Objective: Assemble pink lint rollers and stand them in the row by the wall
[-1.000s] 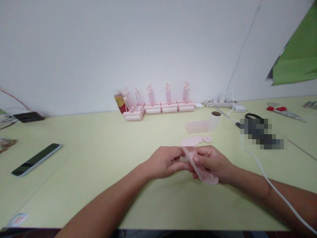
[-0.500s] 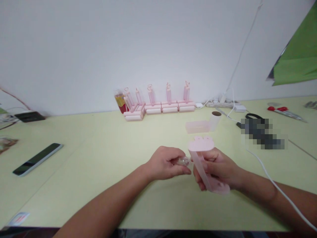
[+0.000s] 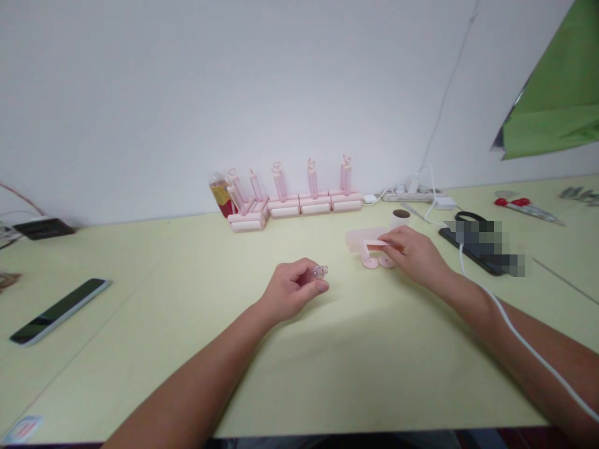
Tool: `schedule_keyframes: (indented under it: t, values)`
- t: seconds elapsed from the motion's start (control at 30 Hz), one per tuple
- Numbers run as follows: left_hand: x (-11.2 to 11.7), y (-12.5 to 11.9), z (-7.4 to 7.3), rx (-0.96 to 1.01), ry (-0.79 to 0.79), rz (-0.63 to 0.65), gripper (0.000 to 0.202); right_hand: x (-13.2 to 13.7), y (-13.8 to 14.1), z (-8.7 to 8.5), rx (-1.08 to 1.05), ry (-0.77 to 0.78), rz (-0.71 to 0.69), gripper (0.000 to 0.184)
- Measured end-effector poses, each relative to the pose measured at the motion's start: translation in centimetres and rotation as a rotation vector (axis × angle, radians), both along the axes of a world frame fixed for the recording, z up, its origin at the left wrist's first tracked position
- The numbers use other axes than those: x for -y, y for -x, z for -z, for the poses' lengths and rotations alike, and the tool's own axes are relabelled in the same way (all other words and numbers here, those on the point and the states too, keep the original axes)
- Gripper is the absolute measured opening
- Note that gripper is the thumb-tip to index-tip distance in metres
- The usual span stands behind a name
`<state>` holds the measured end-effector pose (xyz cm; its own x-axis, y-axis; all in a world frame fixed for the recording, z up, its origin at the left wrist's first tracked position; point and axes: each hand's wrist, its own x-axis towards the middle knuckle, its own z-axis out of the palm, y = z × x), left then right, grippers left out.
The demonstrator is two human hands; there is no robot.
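Note:
My left hand [image 3: 294, 289] rests on the pale green table [image 3: 187, 349], closed around a small clear plastic piece [image 3: 319, 272] that sticks out past the thumb. My right hand [image 3: 412, 251] reaches forward to the right, its fingers pinched on a flat pink plastic part [image 3: 374, 244] lying over a translucent pink box [image 3: 362, 237]. Two small pink discs [image 3: 378, 262] lie just beneath that hand. A white paper roll [image 3: 400, 218] stands right behind it.
A row of pink roller tools [image 3: 299, 199] and a small bottle [image 3: 219, 193] line the wall. A phone [image 3: 58, 310] lies far left. A dark device [image 3: 477, 246], a power strip [image 3: 412, 195], red-handled scissors [image 3: 524, 207] and a white cable [image 3: 524, 340] are at the right.
My hands have separated. The right hand carried the pink part forward and set it down by the pink box. The left hand kept the clear piece and stayed near the middle.

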<state>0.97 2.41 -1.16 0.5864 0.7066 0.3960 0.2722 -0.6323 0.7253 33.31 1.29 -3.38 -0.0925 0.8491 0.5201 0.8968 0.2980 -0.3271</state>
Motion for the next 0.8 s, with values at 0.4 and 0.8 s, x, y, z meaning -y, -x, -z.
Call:
schedule_keyframes:
  t: [0.4,0.8]
  values:
    - [1.1,-0.7,-0.7,-0.117,0.034,0.064,0.033,-1.9,0.2,3.5,0.158,0.046,0.093,0.031]
    - [1.7,-0.9,-0.6,-0.171,0.016,0.110,0.031,-1.7,0.7,3.5,0.188,-0.008,0.165,0.029]
